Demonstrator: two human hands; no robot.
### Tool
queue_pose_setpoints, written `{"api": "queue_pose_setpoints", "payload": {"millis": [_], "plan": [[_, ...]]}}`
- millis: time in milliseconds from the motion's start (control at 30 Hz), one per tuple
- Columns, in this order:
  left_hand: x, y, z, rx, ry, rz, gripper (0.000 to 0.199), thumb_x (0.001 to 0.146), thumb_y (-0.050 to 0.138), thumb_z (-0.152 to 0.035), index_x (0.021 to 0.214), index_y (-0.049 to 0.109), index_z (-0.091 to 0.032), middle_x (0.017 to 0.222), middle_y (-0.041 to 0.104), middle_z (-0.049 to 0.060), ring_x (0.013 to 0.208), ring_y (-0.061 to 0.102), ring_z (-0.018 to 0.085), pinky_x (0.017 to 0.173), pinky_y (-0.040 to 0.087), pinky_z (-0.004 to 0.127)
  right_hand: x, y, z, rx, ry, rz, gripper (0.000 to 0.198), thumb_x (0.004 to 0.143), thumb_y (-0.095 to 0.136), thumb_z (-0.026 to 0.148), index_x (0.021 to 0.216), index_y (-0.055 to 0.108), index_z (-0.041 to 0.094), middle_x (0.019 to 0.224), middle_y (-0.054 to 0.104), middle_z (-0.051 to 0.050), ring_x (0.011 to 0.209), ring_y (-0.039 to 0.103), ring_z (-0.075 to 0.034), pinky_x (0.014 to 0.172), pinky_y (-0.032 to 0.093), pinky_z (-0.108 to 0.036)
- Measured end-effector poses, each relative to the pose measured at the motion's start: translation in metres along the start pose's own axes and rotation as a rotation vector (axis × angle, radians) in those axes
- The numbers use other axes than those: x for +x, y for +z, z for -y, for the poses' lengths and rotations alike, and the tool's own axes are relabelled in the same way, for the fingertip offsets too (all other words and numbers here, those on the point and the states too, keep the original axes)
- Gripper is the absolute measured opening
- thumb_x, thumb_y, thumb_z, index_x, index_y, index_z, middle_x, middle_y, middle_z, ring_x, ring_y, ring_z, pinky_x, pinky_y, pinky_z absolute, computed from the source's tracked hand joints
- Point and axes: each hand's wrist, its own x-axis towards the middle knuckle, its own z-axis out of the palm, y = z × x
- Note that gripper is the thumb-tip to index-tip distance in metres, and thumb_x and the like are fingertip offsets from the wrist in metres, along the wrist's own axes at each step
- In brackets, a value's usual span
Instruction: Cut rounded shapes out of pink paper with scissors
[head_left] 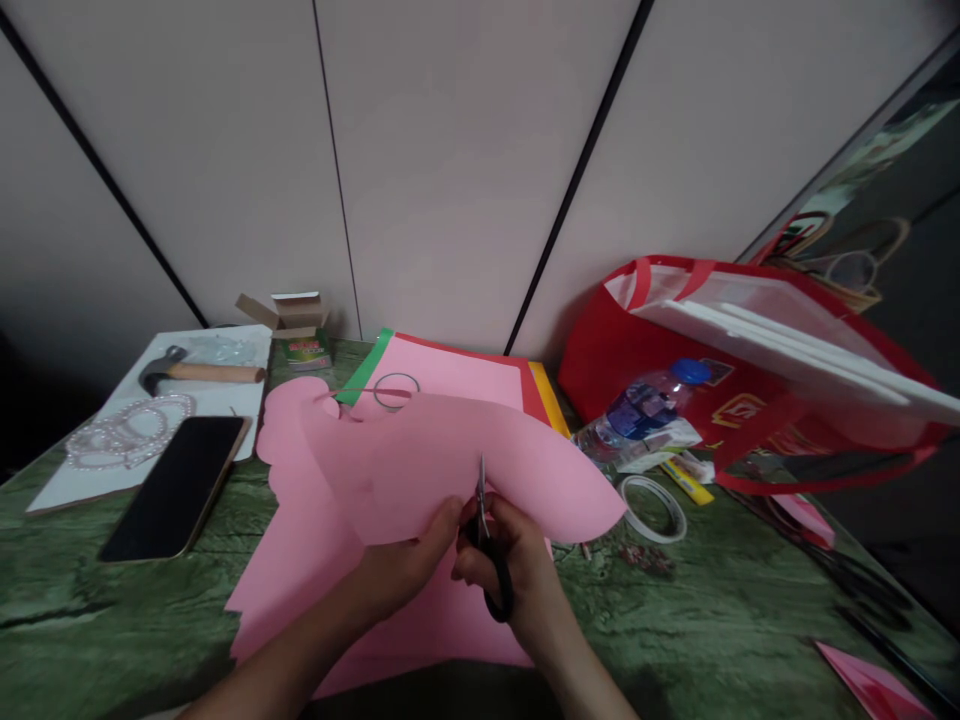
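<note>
- Gripping is done by both hands: a pair of scissors (492, 550) is held in the right hand (529, 560), with fingers hooked at the black handles, while the near edge of a pink paper (442, 450) is pinched by the left hand (409, 570), its thumb laid on top.
- The pink paper is raised just beyond both hands; its long axis is spread left to right, and its pointed end is curved down past the right hand.
- The blades are aimed away from the body, roughly across that long axis, and are set over the near edge; whether they are parted cannot be told.
- The left hand is placed just left of the blades, close beside the right.
- Beneath, more pink sheets (289, 550) are spread on the green table (45, 620).
- To the left, a phone (176, 490) is laid flat, with a hammer (214, 372) seen beyond it.
- To the right, a tape roll (679, 520) is seen, then a bottle (637, 408).
- Farther off, a red bag (600, 340) is stood near the wall (450, 150).
</note>
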Motion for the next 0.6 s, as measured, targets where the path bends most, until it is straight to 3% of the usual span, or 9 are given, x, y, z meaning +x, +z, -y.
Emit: {"api": "queue_pose_setpoints", "payload": {"millis": [300,600], "plan": [[-0.001,-0.004,-0.023,-0.069,-0.026,0.162,0.034,0.074,0.051,-0.042,0.049,0.061,-0.022,0.052,0.066,0.002,0.061,0.064,0.019,0.067,0.052,0.03,-0.001,0.0,-0.002,-0.052,0.025,-0.035,0.027,0.057,0.072,0.024,0.074,0.051,0.018,0.047,0.054,0.008,0.041,0.047,-0.008,0.04,0.037,-0.019],[0.0,0.004,-0.018,-0.244,0.151,0.035,0.025,0.074,0.053,-0.037,0.056,0.061,-0.02,0.047,0.062,0.001,0.048,0.06,0.017,0.047,0.05,0.028,-0.002,0.003,-0.001,-0.07,0.005,-0.028,0.023,0.059,0.069,0.024,0.072,0.051,0.019,0.047,0.054,0.008,0.039,0.048,-0.008,0.039,0.039,-0.019]]}}
